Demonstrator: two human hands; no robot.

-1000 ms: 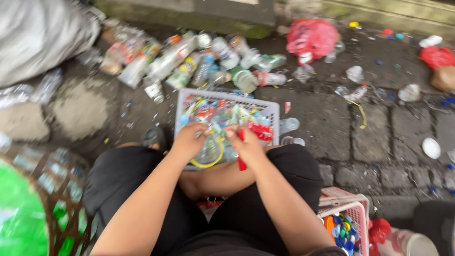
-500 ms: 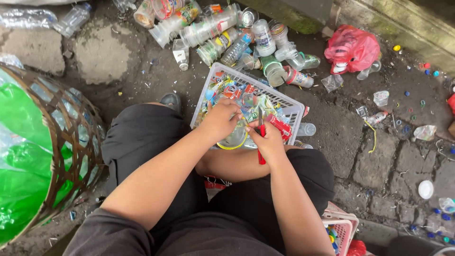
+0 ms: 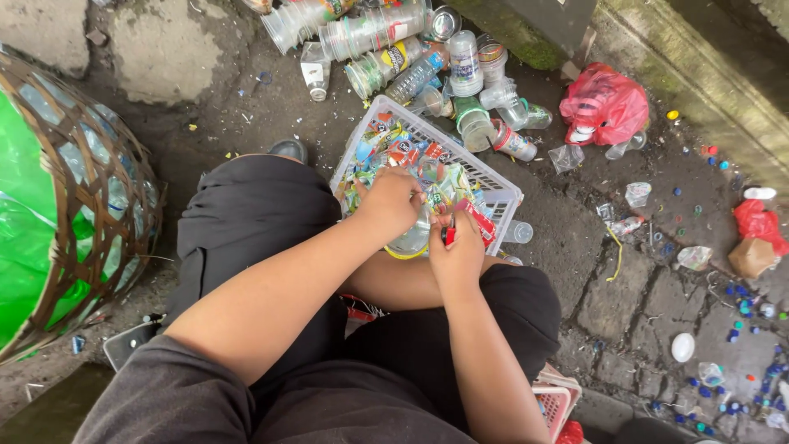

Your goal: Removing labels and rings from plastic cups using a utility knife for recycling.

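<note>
Littered stone paving lies under a seated person. Their left hand (image 3: 393, 201) curls closed around a clear plastic cup (image 3: 411, 241) with a yellow rim, just above a white basket (image 3: 503, 196) of colourful wrappers. Touching it, the right hand (image 3: 457, 251) pinches a small red tool (image 3: 449, 236). Beyond both hands lie piled plastic cups (image 3: 386, 33); far left stands a woven basket (image 3: 123, 177).
</note>
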